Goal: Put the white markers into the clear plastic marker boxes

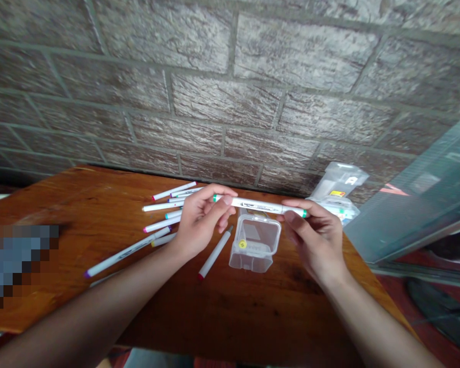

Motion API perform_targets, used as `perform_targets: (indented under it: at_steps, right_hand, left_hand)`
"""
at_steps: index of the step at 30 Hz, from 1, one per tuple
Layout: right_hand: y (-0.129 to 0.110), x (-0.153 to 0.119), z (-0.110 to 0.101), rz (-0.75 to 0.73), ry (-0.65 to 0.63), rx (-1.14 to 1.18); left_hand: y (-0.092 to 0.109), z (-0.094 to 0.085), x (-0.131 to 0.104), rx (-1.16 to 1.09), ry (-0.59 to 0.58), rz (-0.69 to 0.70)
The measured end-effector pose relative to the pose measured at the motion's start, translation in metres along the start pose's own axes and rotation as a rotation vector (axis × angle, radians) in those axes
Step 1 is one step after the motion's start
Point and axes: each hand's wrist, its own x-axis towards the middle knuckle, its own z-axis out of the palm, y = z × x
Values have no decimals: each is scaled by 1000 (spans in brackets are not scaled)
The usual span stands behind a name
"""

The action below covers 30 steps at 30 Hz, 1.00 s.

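Note:
A white marker with green ends (258, 205) is held level above the table between both hands. My left hand (203, 217) pinches its left end between thumb and fingers. At the other end, my right hand (318, 230) grips it near the green tip. Below the marker stands a clear plastic box (253, 255) with a round yellow sticker. A white marker with a red end (214, 255) lies left of that box. Several more white markers lie behind and left of my left hand, among them one with purple ends (126, 253); my hand partly hides some.
The wooden table (291, 317) meets a stone-block wall (199, 133) at the back. At the back right stands an open clear container (341, 186) with markers in it. A glass panel (417, 199) rises beyond the table's right edge.

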Motion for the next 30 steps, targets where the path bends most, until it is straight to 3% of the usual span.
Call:
perform_targets:
  at_steps: [5, 13, 23, 30]
  right_hand:
    - [-2, 2, 1, 8, 15, 27]
    - [-2, 2, 2, 30, 38, 6]
    - [0, 1, 0, 41, 38, -29]
    - [1, 0, -1, 41, 48, -47]
  left_hand:
    - [1, 0, 0, -54, -12, -5]
    - [-2, -5, -2, 38, -14, -5]
    - [7, 4, 0, 131, 5, 53]
    - [8, 4, -1, 127, -16, 14]
